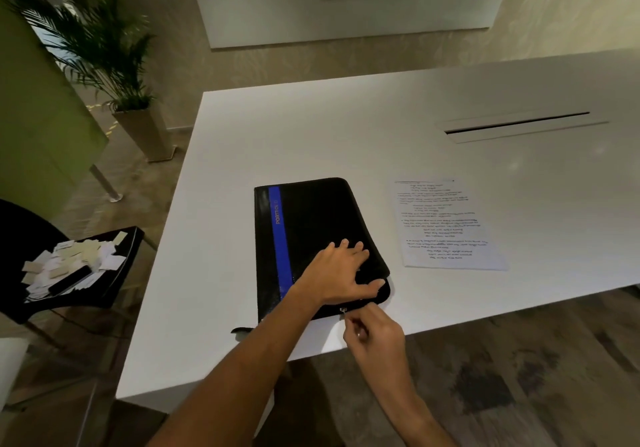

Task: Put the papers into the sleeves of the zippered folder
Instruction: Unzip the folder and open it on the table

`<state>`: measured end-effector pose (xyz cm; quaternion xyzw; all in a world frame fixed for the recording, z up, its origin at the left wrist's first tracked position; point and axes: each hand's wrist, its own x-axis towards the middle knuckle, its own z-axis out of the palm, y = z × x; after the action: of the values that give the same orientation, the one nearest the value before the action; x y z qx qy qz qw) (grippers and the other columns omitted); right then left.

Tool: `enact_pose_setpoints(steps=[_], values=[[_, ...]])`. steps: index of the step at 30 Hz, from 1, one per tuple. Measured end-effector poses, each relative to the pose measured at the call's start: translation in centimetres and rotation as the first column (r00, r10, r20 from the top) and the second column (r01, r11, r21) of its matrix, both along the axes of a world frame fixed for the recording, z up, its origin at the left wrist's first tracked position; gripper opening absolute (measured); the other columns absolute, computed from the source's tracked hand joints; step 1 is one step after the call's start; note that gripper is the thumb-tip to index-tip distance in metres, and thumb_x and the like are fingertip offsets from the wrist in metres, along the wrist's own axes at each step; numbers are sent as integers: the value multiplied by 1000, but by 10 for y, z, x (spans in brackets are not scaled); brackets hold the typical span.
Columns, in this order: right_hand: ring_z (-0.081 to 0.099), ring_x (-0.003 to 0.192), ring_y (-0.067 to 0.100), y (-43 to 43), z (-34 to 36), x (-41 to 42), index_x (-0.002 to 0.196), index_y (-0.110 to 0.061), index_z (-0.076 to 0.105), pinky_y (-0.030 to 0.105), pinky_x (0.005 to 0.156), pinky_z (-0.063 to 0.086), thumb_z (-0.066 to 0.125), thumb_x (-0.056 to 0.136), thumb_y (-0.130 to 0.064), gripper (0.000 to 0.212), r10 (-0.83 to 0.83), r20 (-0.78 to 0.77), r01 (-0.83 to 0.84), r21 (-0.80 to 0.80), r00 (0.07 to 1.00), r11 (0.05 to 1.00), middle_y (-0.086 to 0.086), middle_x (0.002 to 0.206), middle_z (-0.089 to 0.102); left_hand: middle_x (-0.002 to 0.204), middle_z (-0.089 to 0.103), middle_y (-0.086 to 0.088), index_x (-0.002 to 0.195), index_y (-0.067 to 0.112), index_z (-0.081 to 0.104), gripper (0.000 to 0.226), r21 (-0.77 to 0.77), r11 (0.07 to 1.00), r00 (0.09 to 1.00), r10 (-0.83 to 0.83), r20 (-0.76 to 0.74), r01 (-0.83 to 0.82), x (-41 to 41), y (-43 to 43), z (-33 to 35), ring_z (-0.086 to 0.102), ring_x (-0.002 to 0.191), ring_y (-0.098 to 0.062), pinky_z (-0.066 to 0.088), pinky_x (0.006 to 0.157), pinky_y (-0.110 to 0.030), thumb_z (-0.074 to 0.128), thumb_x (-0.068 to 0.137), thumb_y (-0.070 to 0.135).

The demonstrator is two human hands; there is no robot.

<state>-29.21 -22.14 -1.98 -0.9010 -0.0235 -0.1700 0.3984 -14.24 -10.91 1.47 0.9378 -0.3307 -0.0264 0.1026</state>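
Observation:
A black zippered folder with a blue stripe lies closed on the white table, near its front edge. My left hand rests flat on the folder's near right corner, fingers spread. My right hand pinches the small metal zipper pull at the folder's front edge. To the right of the folder lies a printed sheet of paper, flat on the table and untouched.
A long cable slot is set into the table at the back right. A black chair at the left holds several paper scraps and a dark object. A potted palm stands behind it.

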Motion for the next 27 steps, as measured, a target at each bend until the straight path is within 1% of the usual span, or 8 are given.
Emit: enact_pose_setpoints(steps=[7,9,11,13,17,20,24,27], values=[[70,78,10,46,1,-4,93,-6,80,20,74,59,89,86,1,14,-20,-25,20,10,1000,1000,4,87,78,125,73,-13,164,23,45,90,54,990,988,-124,-95,129,12,-3,26,70,113,-30,56,108,-51,55,95,79],[73,80,14,50,1,-4,95,-6,81,27,77,65,90,85,2,16,-50,-39,50,-2,998,999,5,89,79,147,61,-16,170,30,32,97,151,978,981,-123,-148,145,9,-5,34,59,133,-37,50,115,-56,58,93,83],[74,81,15,50,-1,-5,95,-6,81,29,78,65,91,83,2,17,-79,-32,79,-16,996,997,5,89,80,175,33,-13,172,36,20,107,188,972,973,-100,-209,140,4,5,40,30,160,-44,32,126,-71,59,87,88],[72,77,16,49,-2,-5,92,-7,81,26,75,58,91,83,2,17,-94,-7,93,-50,996,994,5,87,78,182,18,-3,172,39,17,110,103,990,973,-69,-221,94,-6,33,39,13,168,-39,19,130,-74,60,85,90],[68,77,15,52,-3,-8,92,-10,79,29,76,52,86,89,-2,12,-103,20,104,-86,994,991,2,88,74,181,22,11,168,42,33,90,-9,1000,985,7,-171,-9,-28,117,12,12,169,-21,27,133,-60,57,93,84],[68,77,16,60,-2,-9,90,-10,78,33,75,58,88,88,-1,13,-126,7,126,-69,992,990,2,86,73,180,18,14,168,37,36,78,-135,991,977,-22,-212,-7,-40,152,-10,0,169,-7,9,140,-45,57,102,71],[61,71,12,75,-3,-11,86,-9,77,26,71,52,89,83,4,18,-135,-12,134,-43,991,990,1,82,70,176,33,13,163,27,48,48,-423,898,958,-4,-287,-123,-44,153,-25,9,166,4,3,139,-34,48,116,37],[56,70,7,85,-4,-12,85,-10,77,19,72,43,90,81,4,20,-148,-26,147,-34,989,989,0,81,70,172,39,15,161,26,52,43,-493,842,934,33,-356,-218,-42,154,-28,10,159,17,3,137,-29,43,119,27]])
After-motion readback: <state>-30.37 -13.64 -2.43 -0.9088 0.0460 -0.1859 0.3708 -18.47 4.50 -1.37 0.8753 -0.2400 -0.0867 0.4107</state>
